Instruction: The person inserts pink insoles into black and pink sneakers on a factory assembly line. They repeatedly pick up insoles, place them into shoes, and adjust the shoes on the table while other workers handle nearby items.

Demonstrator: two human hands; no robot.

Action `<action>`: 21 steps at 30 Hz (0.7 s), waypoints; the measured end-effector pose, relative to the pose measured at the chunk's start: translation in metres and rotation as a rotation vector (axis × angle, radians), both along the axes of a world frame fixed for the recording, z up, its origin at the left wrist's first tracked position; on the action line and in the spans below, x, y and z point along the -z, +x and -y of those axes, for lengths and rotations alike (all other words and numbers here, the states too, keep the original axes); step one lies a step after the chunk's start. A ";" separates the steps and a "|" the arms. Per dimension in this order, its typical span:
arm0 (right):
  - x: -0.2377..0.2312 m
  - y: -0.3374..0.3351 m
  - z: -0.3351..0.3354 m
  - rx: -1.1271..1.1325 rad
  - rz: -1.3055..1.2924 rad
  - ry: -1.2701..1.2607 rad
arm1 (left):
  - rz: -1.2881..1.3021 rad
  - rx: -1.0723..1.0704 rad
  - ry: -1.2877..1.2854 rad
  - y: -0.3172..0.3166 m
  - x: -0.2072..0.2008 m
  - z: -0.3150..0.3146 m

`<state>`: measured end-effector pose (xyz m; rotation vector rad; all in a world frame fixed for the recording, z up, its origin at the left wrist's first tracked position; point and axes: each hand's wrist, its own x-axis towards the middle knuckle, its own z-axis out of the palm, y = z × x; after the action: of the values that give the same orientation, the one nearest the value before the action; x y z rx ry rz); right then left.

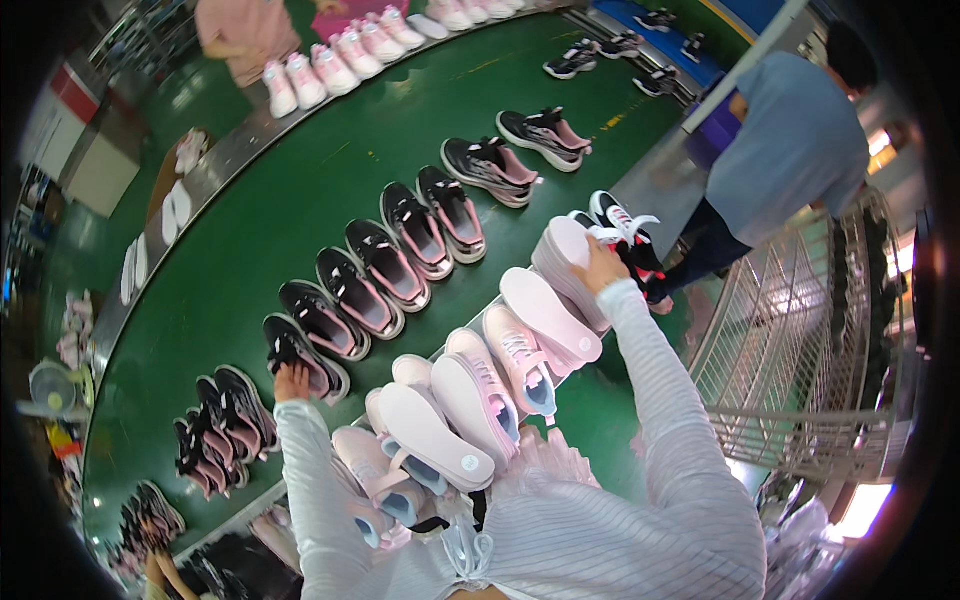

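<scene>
At the left end of a row of black sneakers with pink lining, my left hand [292,382] has its fingers closed on the near side of a sneaker [322,362]. Out to the right, my right hand [603,265] grips the edge of a stack of pale insoles [562,262]; its fingertips are partly hidden. Beside that stack lies another pile of pale insoles [548,312]. Closer to my body are several pale pink sneakers [515,350], with loose insoles [435,425] resting over some of them.
The green table [230,270] carries more black sneakers [235,410] at left and pink-white sneakers [335,70] along its far edge. Black-and-white laced sneakers [625,225] sit past my right hand. A person in blue [790,130] stands at right, near a wire rack [800,330].
</scene>
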<state>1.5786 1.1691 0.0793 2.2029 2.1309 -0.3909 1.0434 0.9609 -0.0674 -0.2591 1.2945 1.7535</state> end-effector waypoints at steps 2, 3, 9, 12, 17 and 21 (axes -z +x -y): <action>0.025 0.014 0.011 -0.092 0.003 -0.007 | -0.157 0.024 -0.057 -0.018 -0.003 0.005; 0.019 0.007 0.015 -0.105 0.000 -0.012 | -0.164 -0.026 -0.060 -0.023 -0.002 0.013; 0.034 0.041 -0.003 -0.101 0.022 -0.015 | -0.207 -0.013 -0.184 -0.002 -0.028 -0.011; 0.030 0.021 -0.010 -0.133 0.112 -0.115 | -1.066 0.280 -0.983 -0.003 -0.019 0.023; 0.017 0.028 -0.006 -0.092 0.194 -0.093 | -1.428 0.472 -1.108 0.030 -0.115 0.081; 0.013 0.036 0.010 -0.175 0.089 0.175 | -1.384 0.071 -1.143 0.021 -0.148 0.235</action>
<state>1.6146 1.1592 0.0663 2.0484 2.3665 -0.0988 1.0644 0.7256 0.0806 0.4993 3.1390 0.7562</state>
